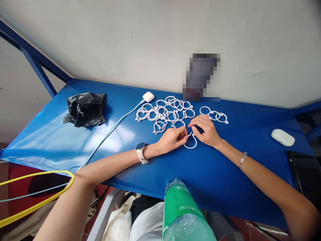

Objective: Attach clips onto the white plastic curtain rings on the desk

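Observation:
My left hand point(174, 139) pinches one end of a white curtain ring point(191, 147) between thumb and fingertips. This ring is parted at its top, near the blue tabletop. Just right of it, my right hand point(205, 131) curves with thumb and forefinger slightly apart, the thumb close to the ring's other end. I see nothing held in the right hand. Beyond my hands lies a loose pile of white curtain rings point(162, 112), several overlapping or linked. A short chain of linked rings point(216, 116) lies behind my right hand.
On the blue table point(225, 174) are a crumpled black plastic bag point(86, 110), a white charger point(148, 96) with a pale blue cable point(110, 130), a white case point(283, 137) and a dark device point(306, 170). A green-labelled bottle point(183, 207) stands close to me. A pixelated object leans on the wall.

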Available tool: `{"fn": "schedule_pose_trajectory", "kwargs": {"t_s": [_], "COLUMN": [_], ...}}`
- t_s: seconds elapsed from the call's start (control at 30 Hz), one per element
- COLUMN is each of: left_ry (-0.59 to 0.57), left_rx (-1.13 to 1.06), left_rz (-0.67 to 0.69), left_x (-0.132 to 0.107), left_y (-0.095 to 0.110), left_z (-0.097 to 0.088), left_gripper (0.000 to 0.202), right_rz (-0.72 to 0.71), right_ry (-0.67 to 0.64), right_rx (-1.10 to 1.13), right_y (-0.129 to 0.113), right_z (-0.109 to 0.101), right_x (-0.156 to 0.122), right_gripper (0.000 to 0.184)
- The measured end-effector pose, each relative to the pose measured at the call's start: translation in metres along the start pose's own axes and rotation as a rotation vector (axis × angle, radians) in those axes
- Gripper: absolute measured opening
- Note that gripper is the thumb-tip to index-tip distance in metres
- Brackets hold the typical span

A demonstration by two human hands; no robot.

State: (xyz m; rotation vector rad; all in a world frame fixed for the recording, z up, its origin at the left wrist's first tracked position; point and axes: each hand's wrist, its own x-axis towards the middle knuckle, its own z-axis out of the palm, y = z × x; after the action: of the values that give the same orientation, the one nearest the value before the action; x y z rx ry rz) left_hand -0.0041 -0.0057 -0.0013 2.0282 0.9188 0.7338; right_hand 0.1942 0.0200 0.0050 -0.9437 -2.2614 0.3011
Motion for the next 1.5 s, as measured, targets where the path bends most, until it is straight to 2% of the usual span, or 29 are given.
{"fn": "schedule_pose_trajectory", "kwargs": {"t_s": [0.17,0.4,0.63,1.17,1.5], "left_ry": [0.108,0.185,0.157,0.147,0.088], "left_rx": [-0.168,-0.22,-0.183,-0.241,-0.249], "left_rz": [-0.07,-0.04,-0.076,-0.088,-0.073], "left_x": [0.0017,0.0024,0.0022,0.003,0.0027], "left_y": [-0.0018,-0.0022,-0.0032,-0.002,-0.0004], "left_z": [0.0001,-0.0003,-0.0007,-0.0001,-0.0017], "left_gripper": [0.017,0.018,0.022,0.023,0.038], "right_rz": [-0.008,0.007,-0.044,-0.03,-0.024], "right_ry": [-0.025,-0.063,-0.076,-0.113,-0.082], "right_rx": [0.063,0.098,0.147,0.183,0.154], "right_y": [-0.0007,-0.0008,0.0001,0.0045,0.0078], "right_z": [-0.0016,-0.0033,-0.0035,-0.0004,0.0031], "right_x": [0.0,-0.0002,-0.0007,-0.0042,-0.0051], "right_gripper": [0.02,0.021,0.017,0.02,0.024]}}
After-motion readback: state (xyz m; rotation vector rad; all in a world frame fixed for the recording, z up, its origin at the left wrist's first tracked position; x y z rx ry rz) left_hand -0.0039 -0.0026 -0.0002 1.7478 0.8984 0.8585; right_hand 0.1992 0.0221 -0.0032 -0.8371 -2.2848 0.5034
